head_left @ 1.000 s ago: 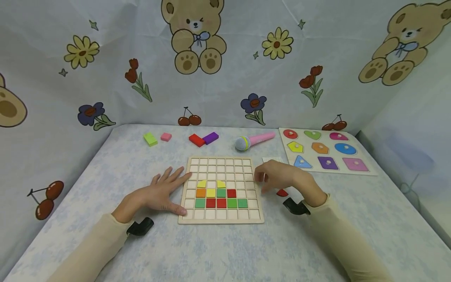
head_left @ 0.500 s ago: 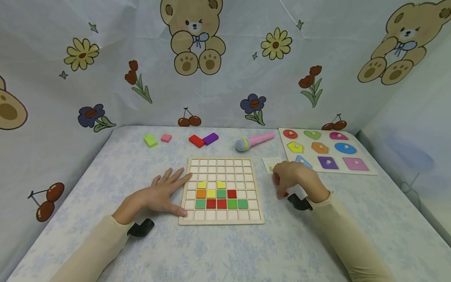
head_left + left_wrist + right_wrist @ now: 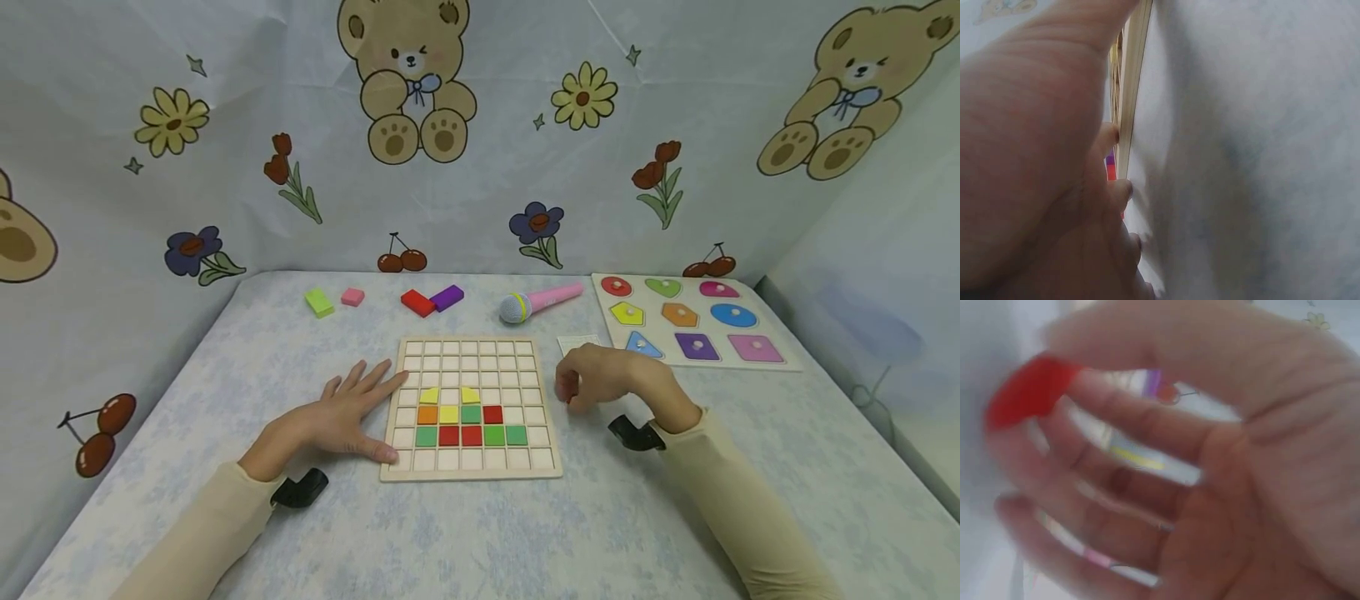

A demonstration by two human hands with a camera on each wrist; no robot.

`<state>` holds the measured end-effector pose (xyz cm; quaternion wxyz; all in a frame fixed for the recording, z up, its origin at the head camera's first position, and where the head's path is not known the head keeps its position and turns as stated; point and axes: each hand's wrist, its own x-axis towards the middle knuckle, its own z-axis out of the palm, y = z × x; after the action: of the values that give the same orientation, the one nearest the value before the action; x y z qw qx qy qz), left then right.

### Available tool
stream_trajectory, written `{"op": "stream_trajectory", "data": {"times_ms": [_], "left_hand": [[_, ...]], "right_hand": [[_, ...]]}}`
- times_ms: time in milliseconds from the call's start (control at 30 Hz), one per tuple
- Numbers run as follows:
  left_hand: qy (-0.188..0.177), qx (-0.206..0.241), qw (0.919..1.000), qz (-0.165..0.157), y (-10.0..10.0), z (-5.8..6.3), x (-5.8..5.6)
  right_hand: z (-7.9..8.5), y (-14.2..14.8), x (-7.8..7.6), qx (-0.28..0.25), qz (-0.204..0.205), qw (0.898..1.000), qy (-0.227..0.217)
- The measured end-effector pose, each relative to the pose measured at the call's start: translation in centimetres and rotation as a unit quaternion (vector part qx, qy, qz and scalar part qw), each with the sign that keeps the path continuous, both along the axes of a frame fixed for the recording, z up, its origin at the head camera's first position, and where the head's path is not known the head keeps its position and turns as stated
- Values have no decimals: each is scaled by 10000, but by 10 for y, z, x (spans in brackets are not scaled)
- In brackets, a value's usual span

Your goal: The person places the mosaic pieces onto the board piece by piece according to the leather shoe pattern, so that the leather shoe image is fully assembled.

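A wooden grid board lies flat with coloured tiles in several cells: red, green, yellow and orange squares, plus two yellow pieces with a cut corner above them. My left hand is spread at its left edge, thumb and index finger at the frame; the left wrist view shows fingertips along the board's wooden side. Right of the board is my right hand, low over the table. Its thumb and fingers pinch a red tile with a curved edge, blurred in the right wrist view and mostly hidden in the head view.
Behind my right hand lies a small printed card, partly covered. A shape puzzle board and a pink toy microphone are at the back right. Red, purple, pink and green blocks lie along the back.
My right hand moved right from the board's edge to the red tile on the table, took hold of it, and came back leftward toward the board. My left hand stayed in place.
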<state>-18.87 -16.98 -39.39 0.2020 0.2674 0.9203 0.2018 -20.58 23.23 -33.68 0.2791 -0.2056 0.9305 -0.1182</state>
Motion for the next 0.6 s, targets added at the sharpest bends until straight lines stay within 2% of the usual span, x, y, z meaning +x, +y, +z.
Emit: {"op": "stream_trajectory", "data": {"times_ms": [133,300,600], "left_hand": [[9,2,10000,9,0,-1,0],[-14,-23,10000,-8,0,-3,0],[9,5,10000,-8,0,-2,-1]], "right_hand": [[0,-2,-1,-404,176,9989,164],[-2,0,-2,-509,182,9984,171],[-1,-9,-2,-1198,723,9868,819]]}}
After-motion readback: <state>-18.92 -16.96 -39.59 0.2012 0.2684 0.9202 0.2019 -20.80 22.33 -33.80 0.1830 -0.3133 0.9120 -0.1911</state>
